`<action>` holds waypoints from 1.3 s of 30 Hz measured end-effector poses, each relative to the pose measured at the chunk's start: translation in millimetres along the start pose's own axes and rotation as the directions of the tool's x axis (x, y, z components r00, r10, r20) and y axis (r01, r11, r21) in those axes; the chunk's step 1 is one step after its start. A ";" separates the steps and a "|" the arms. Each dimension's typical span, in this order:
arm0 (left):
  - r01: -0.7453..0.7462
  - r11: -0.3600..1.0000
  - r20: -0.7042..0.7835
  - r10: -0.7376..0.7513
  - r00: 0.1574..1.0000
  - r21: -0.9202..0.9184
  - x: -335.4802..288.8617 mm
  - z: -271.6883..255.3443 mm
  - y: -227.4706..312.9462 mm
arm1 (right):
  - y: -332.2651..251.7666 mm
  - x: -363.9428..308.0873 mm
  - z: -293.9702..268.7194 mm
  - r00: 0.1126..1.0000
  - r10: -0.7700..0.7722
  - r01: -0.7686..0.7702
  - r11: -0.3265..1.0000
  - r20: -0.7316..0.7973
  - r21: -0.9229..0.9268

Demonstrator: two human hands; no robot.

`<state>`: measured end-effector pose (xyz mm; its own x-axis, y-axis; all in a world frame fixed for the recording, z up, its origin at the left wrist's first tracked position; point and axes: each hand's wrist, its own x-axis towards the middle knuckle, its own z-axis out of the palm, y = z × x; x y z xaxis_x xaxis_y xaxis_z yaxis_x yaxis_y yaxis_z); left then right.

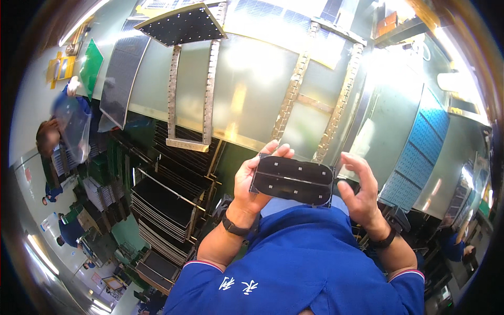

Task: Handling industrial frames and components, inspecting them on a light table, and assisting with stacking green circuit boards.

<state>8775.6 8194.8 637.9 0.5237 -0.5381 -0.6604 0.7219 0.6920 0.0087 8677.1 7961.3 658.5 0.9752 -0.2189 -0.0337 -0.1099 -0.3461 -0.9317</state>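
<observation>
In front of my waist is a small black panel (294, 180) with rounded ends, a line along its middle and several small pale squares. My left hand (245, 181) is closed on its left edge, with the fingers partly behind it. Beside the panel's right edge, my right hand (363, 190) is held with thumb and fingers spread apart, apparently not touching it. Past my hands lies a pale work table, where a notched metal rail frame (289, 100) rests nearest to them.
A second rail frame (172, 94) carries a black dotted board (184, 25) at its far end. Blue patterned sheets (420, 147) lie on the right. Racks of dark boards (163, 205) stand at the left. Another person (71, 121) is at the far left with a clear sheet.
</observation>
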 end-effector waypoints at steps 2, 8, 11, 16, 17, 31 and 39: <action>-0.019 1.000 -0.016 0.019 1.000 -0.015 0.7 0.9 1.3 | -5.8 -3.2 -0.7 0.986 -0.169 0.169 0.985 -0.002 -0.034; -0.068 0.998 -0.025 0.068 0.997 0.004 4.3 2.1 2.8 | -11.8 -11.1 0.3 0.814 -0.567 0.570 0.821 0.124 0.012; -0.080 0.997 -0.038 0.081 0.996 0.019 3.0 3.9 3.4 | -5.0 -14.5 -2.3 0.788 -0.603 0.605 0.796 0.125 0.023; -0.073 0.997 -0.001 0.073 0.997 0.032 2.3 4.3 2.9 | -9.8 -12.7 -5.5 0.757 -0.629 0.633 0.773 0.180 0.042; -0.073 0.997 -0.002 0.073 0.997 0.034 2.4 4.5 2.7 | -10.3 -12.2 -5.0 0.741 -0.643 0.648 0.761 0.194 0.046; -0.048 0.999 0.033 0.048 0.998 0.014 0.0 7.7 -1.4 | -7.0 -12.6 -1.9 0.725 -0.666 0.677 0.736 0.172 -0.004; -0.043 0.999 0.035 0.042 0.998 0.012 -0.1 8.2 -2.4 | -5.7 -11.6 -0.8 0.718 -0.675 0.687 0.727 0.171 -0.013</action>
<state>8777.5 8189.3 644.1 0.5692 -0.5245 -0.6331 0.7043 0.7084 0.0463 8666.3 7965.1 664.5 0.8069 0.2326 0.5430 0.5873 -0.4137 -0.6956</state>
